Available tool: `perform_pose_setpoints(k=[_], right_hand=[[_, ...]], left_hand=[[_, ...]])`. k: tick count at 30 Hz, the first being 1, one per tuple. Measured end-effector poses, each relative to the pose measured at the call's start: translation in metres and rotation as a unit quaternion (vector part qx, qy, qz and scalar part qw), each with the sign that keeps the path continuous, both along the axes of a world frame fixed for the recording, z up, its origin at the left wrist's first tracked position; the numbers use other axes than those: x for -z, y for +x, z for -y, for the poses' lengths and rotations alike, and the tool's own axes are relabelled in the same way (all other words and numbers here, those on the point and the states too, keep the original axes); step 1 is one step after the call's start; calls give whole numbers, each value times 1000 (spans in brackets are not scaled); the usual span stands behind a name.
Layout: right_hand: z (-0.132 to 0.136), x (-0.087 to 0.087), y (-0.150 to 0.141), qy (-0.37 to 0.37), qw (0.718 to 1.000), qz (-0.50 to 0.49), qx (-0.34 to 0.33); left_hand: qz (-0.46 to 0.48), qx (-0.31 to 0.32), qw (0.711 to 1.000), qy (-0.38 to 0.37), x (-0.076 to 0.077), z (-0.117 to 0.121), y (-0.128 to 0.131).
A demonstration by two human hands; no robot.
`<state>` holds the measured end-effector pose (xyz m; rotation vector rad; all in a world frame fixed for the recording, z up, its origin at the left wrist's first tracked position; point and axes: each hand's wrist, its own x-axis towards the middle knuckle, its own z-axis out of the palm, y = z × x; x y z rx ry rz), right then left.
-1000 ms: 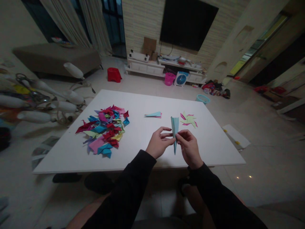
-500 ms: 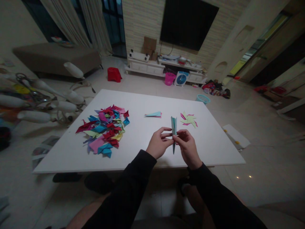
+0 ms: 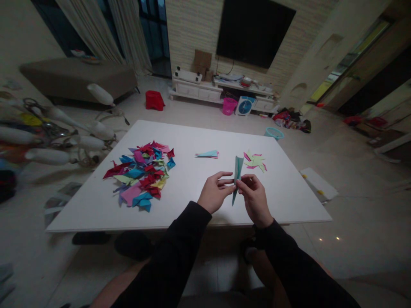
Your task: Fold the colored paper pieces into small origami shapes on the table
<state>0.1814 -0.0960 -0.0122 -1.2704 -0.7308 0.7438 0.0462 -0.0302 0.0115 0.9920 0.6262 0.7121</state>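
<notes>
Between my two hands, above the near part of the white table (image 3: 189, 192), stands a narrow folded teal paper (image 3: 238, 167), wide at the top and pointed at the bottom. My left hand (image 3: 215, 191) pinches its left side with thumb and fingers. From the right, my right hand (image 3: 255, 197) grips it with the thumb on the near face. Beyond my hands lies a flat folded paper piece (image 3: 208, 154) in light blue and pink. A pinwheel-shaped green and pink paper star (image 3: 255, 161) rests just past my right hand.
A heap of colourful folded papers (image 3: 141, 173) covers the table's left side. Left of the table is a lamp with several white shades (image 3: 48, 157). Past the far edge are a red stool (image 3: 154, 100), a pink bin (image 3: 229, 106) and a blue basket (image 3: 274, 133).
The teal paper has tilted, its top leaning a little to the right and its face turned. My right hand has shifted slightly to the right; my left hand has hardly moved.
</notes>
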Motion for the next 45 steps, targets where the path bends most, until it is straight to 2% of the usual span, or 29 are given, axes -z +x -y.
perform_pose_setpoints(k=[28,38,45], right_hand=[[1,0,0,12,1000,20,1],[1,-13,-7,25,997,-68,19],[0,-13,-7,17,997,-56,42]], left_hand=[[1,-20,1000,-10,-1,-1,-1],[13,-53,998,-32,-1,-4,-2],[7,-79,997,-5,-2,-4,-2]])
